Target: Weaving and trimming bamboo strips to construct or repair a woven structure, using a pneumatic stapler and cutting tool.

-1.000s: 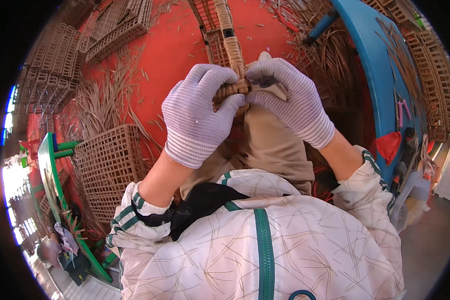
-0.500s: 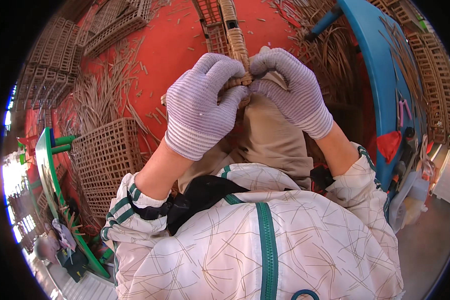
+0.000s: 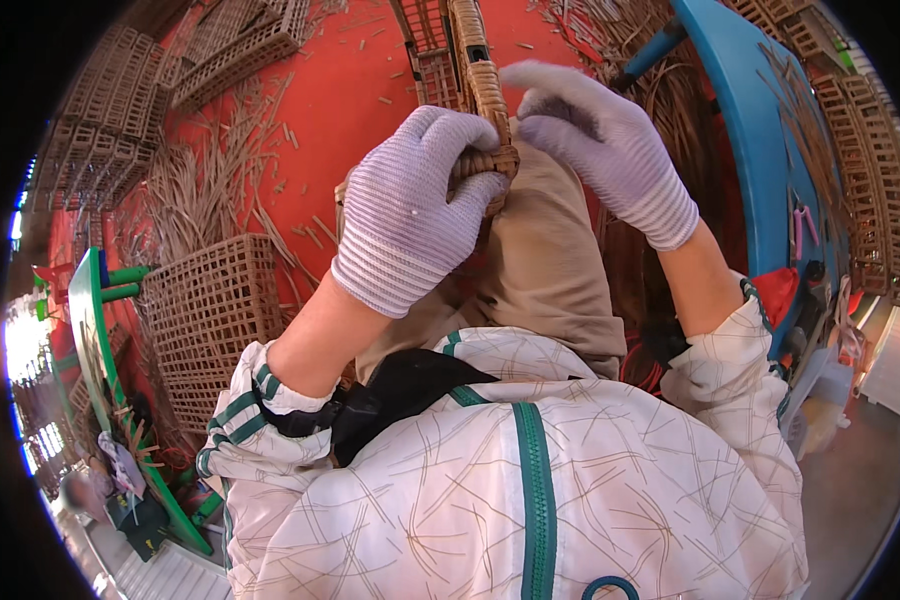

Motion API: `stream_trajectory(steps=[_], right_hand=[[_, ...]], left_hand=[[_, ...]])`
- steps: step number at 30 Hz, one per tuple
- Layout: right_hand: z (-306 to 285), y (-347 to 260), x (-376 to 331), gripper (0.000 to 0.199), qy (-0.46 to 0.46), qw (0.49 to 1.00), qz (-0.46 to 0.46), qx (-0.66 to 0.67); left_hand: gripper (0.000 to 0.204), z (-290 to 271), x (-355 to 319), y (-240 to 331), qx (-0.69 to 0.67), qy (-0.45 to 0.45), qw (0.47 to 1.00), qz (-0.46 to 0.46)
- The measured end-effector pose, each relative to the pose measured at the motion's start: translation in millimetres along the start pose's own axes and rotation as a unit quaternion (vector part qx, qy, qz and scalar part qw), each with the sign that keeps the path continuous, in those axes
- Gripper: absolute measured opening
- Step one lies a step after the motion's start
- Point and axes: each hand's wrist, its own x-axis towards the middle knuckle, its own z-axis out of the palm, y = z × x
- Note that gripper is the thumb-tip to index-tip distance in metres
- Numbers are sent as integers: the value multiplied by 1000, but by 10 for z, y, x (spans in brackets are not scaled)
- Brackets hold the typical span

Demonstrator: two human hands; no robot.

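A woven rattan-like basket frame (image 3: 485, 92) stands upright before me, its rim wrapped in tan strips. The wrapped bar runs away from me and ends in a corner near my lap. My left hand (image 3: 410, 215), in a striped lilac-and-white glove, is closed round that corner, thumb on the near side and fingers over the top. To the right of the bar hangs my right hand (image 3: 610, 145), gloved alike and apart from the frame. Its fingers are spread from the thumb and slightly smeared by motion; nothing shows between them.
Loose strips (image 3: 205, 190) and cut bits litter the red floor (image 3: 340, 85). Lattice baskets (image 3: 215, 330) stand at left, with more stacked (image 3: 100, 110) behind. A blue table (image 3: 735, 110) with strips and pink-handled scissors is at right; a green-edged table (image 3: 100, 330) is at left.
My right hand has let go of the wrapped corner and moved up and to the right, its fingers opening. The corner, still in my left hand, has shifted slightly right.
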Motion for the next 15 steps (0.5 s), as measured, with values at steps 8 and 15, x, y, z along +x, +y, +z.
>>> stream_trajectory(steps=[8, 15], right_hand=[[-64, -216, 357, 24, -143, 983, 71, -95], [1, -309, 394, 10, -133, 962, 24, -239]], left_hand=[[36, -86, -39, -101, 147, -50, 988, -3], [40, -34, -57, -148, 211, -39, 975, 50]])
